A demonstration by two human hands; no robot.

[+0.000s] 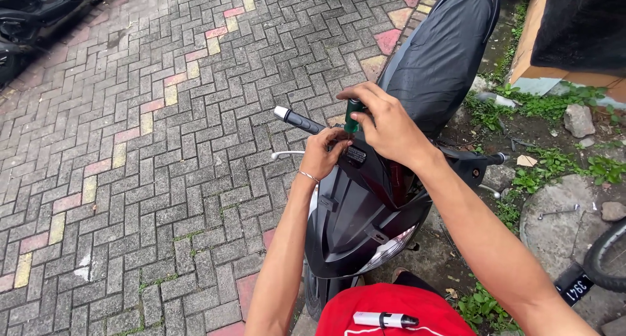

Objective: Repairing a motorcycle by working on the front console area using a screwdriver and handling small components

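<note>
1. Right now both your arms reach forward and down from the bottom of the view to meet over the handlebar cover of a black scooter [365,212], which stands nose toward you with its black seat [440,49] stretching away at the top.
2. Your right hand [385,124] comes in from the lower right, wrist bent, palm turned down; its fingers are curled tight around the green handle of a screwdriver [352,114], which stands close to upright with its tip pointing down onto the cover.
3. Your left hand [323,153] comes straight up from below, a thin bracelet at the wrist; its fingers are pinched together right at the lower end of the screwdriver, just beside the cover. Whether they grip the shaft or only steady it, you cannot tell from this angle.
4. Beyond the left hand, the scooter's left grip [297,119] juts out, dark with a pale end.
5. Underfoot to the left lies herringbone brick paving [130,147], grey with bands of red and yellow.
6. To the right the ground turns to bare soil with weeds [554,163] and loose stones.
7. A small white marker pen [385,320] is clipped on your red shirt at the bottom edge.
</note>
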